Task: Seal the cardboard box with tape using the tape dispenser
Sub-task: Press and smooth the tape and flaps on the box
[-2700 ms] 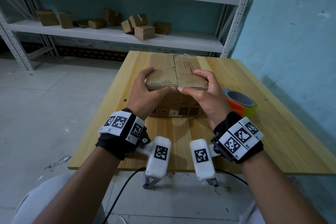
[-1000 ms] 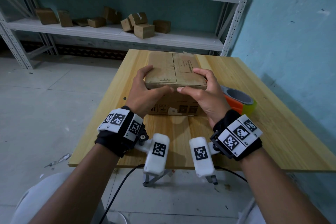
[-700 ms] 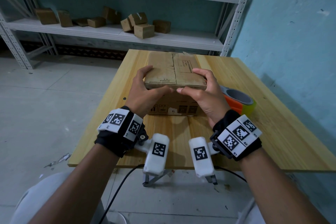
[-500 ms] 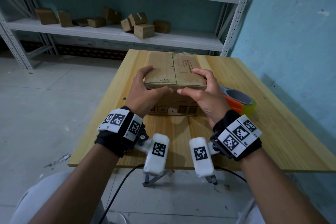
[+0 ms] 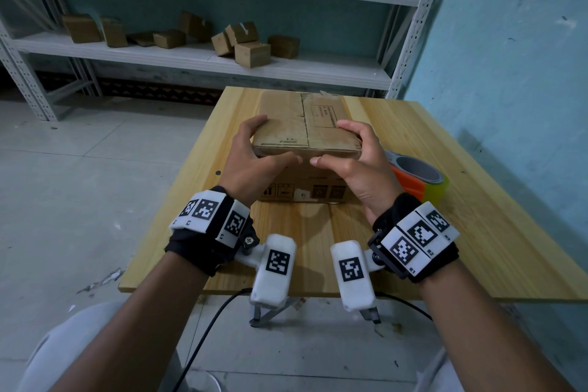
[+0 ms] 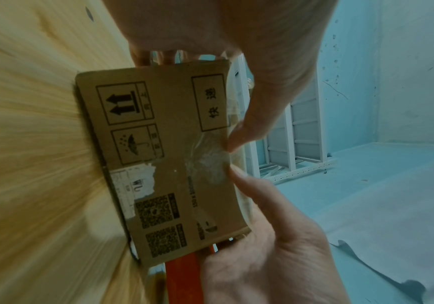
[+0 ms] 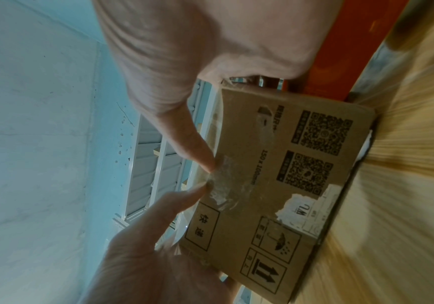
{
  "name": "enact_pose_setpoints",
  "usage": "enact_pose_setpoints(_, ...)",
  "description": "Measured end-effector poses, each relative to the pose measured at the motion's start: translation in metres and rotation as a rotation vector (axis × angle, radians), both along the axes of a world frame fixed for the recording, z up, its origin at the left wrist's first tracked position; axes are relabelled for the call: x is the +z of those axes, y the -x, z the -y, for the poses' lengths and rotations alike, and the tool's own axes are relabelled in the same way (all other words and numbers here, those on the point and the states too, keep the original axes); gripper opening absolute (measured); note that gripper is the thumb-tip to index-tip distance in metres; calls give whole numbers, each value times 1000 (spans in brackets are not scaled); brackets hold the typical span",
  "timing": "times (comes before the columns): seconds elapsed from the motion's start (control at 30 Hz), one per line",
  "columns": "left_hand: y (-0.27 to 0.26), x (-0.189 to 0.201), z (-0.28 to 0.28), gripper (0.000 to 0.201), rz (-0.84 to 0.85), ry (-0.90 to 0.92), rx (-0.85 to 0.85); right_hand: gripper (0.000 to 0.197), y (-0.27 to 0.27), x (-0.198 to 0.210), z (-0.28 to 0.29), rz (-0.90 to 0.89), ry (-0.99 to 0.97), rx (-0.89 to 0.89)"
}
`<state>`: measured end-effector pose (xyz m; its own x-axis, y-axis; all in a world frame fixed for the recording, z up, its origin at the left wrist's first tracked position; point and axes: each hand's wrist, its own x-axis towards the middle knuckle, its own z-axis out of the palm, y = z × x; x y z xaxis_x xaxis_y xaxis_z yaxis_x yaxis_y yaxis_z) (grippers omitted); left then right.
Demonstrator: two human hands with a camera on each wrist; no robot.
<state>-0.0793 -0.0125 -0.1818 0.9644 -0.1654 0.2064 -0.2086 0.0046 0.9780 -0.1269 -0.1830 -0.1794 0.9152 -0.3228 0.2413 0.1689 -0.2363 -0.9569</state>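
Note:
A worn cardboard box (image 5: 305, 124) stands on the wooden table (image 5: 477, 232), its top flaps folded down with the seam running away from me. My left hand (image 5: 251, 156) grips its near left top corner and my right hand (image 5: 359, 165) grips the near right one. Fingers curl over the top and both thumbs press the upper edge of the near face. In the left wrist view the thumbs almost meet over old clear tape on the box (image 6: 164, 160). The orange tape dispenser (image 5: 416, 178) with its yellowish roll lies to the right of the box, partly hidden by my right hand.
The table's near edge lies just past my wrists, with bare floor (image 5: 95, 184) to the left. A blue wall (image 5: 509, 73) runs close along the right. A metal shelf (image 5: 203, 60) with several small boxes stands beyond the far edge.
Both hands keep the same grip on the box. Only my head view has shifted slightly.

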Motion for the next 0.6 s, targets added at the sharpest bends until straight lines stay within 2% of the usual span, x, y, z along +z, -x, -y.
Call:
enact_pose_setpoints(0.17, -2, -2, 0, 82, 7, -2, 2, 73, 0, -1, 0, 5, 2, 0)
enact_pose_setpoints(0.43, 0, 0, 0, 87, -11, 7, -2, 73, 0, 0, -1, 6, 17, -5)
enact_pose_setpoints(0.6, 1, 1, -1, 82, -19, 14, -11, 73, 1, 1, 0, 0, 13, -2)
